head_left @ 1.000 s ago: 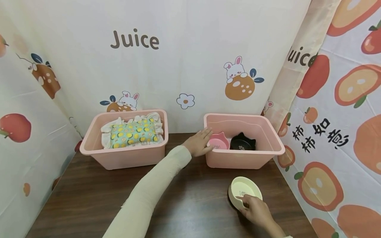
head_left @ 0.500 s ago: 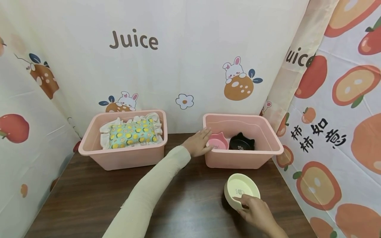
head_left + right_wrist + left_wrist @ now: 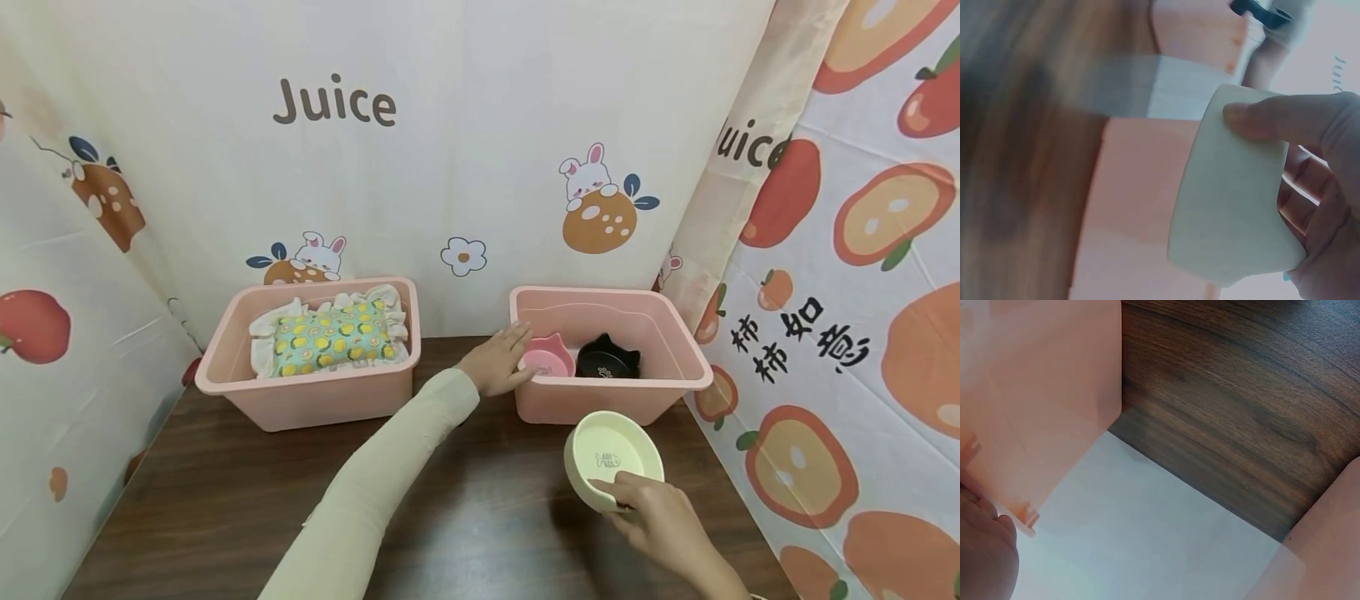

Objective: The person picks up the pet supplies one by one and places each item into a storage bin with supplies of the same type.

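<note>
A pale yellow bowl (image 3: 611,450) with a fish drawing inside is held tilted above the table, in front of the right bin. My right hand (image 3: 660,517) grips its near rim; in the right wrist view the thumb (image 3: 1250,122) presses the bowl's outer wall (image 3: 1229,200). My left hand (image 3: 497,360) rests on the left rim of the right pink bin (image 3: 615,404), its fingers stretched out. Inside that bin sit a pink cat-eared bowl (image 3: 551,357) and a black cat-eared bowl (image 3: 609,358), side by side.
At the left stands another pink bin (image 3: 322,408), with a lemon-print cushion (image 3: 333,337) with white frills in it. Both bins are on the dark wooden table (image 3: 465,517), against a printed curtain (image 3: 465,167). A second printed cloth (image 3: 862,350) hangs at the right.
My right hand has lifted the pale yellow bowl off the table and carried it closer to the right bin. The left hand has stayed on the bin's rim.
</note>
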`<state>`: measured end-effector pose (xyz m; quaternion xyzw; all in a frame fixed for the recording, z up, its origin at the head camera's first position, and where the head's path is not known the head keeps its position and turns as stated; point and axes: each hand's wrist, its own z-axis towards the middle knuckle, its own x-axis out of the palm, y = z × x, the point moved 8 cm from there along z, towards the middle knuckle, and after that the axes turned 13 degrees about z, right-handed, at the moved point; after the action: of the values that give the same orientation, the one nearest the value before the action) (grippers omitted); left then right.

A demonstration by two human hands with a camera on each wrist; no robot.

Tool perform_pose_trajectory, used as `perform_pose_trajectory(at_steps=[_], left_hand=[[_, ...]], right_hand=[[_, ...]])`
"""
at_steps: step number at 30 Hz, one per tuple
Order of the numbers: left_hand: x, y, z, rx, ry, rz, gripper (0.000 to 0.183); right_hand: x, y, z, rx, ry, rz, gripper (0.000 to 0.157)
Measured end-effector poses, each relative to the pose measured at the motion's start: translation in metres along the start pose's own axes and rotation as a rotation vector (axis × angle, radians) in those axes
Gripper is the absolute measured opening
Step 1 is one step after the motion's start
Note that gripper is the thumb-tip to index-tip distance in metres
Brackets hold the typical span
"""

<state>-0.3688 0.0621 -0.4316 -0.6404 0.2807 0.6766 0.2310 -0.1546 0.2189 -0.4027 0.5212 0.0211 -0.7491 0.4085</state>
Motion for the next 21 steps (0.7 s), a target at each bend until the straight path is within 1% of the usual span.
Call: perform_pose_trajectory(at_steps=[4,7,12,16,21], left_hand=[[0.001,0.001,0.001,0.001,-0.003,-0.003,0.075],[0.002,0.001,0.001,0.001,-0.007,-0.004,0.075],[0.002,0.002,0.001,-0.003,-0.012,-0.016,0.074],[0.002,0.002,0.002,-0.002,-0.020,-0.021,0.073],[0.002,0.001,0.002,0.002,-0.017,-0.029,0.072]], right_hand=[[-0.012,0.002,0.009,-0.025,-0.038,0.015,0.052],[-0.020,0.003,0.017,-0.051,-0.060,0.003,0.049],[-0.034,0.000,0.033,-0.071,-0.086,-0.017,0.043],[-0.043,-0.005,0.047,-0.064,-0.092,-0.033,0.040],[-0.049,-0.011,0.065,-0.051,-0.076,-0.036,0.032]])
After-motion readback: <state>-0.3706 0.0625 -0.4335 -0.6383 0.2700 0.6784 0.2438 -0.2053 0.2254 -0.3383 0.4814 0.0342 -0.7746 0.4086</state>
